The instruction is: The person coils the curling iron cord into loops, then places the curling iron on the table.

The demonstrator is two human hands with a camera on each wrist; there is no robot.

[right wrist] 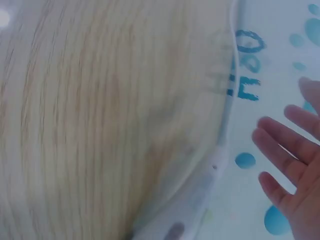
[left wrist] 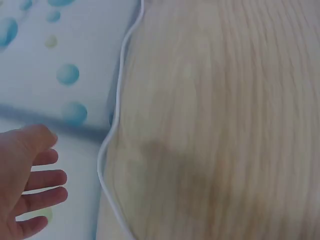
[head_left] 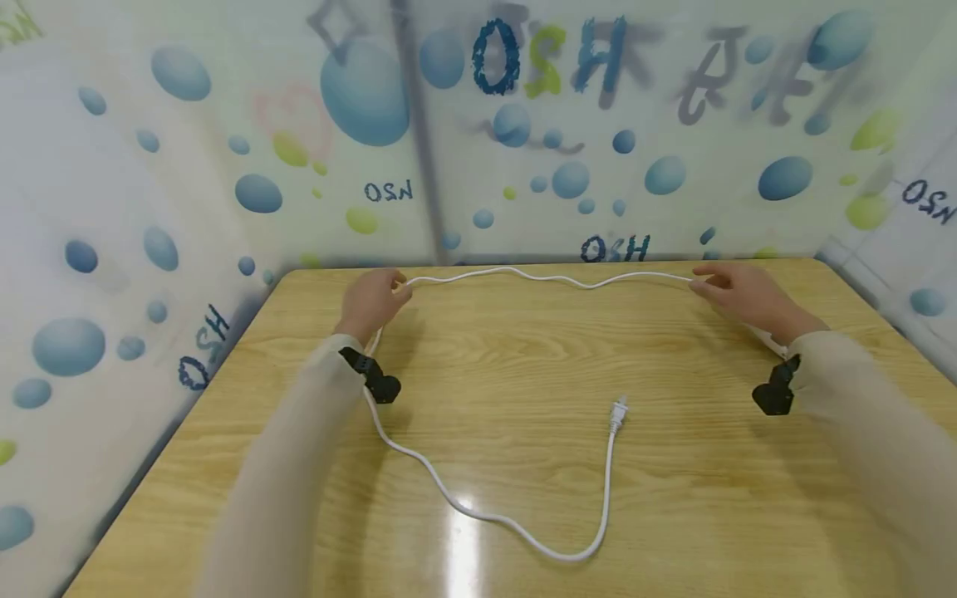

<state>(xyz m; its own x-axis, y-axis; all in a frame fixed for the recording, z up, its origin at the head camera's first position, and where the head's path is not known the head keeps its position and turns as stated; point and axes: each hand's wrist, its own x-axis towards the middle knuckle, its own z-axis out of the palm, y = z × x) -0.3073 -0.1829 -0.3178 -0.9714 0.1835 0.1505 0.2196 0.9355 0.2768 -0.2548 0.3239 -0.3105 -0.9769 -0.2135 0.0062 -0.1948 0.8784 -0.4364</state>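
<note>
A white power cord [head_left: 609, 473] runs along the far edge of the table between my hands, then loops back on the left to a two-prong plug [head_left: 618, 414]. My left hand [head_left: 371, 303] is over its far left bend; in the left wrist view the fingers are loosely bent and apart from the cord [left wrist: 119, 95]. At the far right, my right hand [head_left: 748, 295] is above the cord's other end, its fingers spread and holding nothing in the right wrist view. Below it lies a long white body [right wrist: 180, 205], blurred, joined to the cord and partly hidden in the head view.
The wood-grain table [head_left: 493, 357] is bordered at the back and sides by a pale sheet [head_left: 478, 166] printed with blue and green bubbles and letters. A dark wrist camera [head_left: 381, 386] sits on the left sleeve, another [head_left: 775, 394] on the right.
</note>
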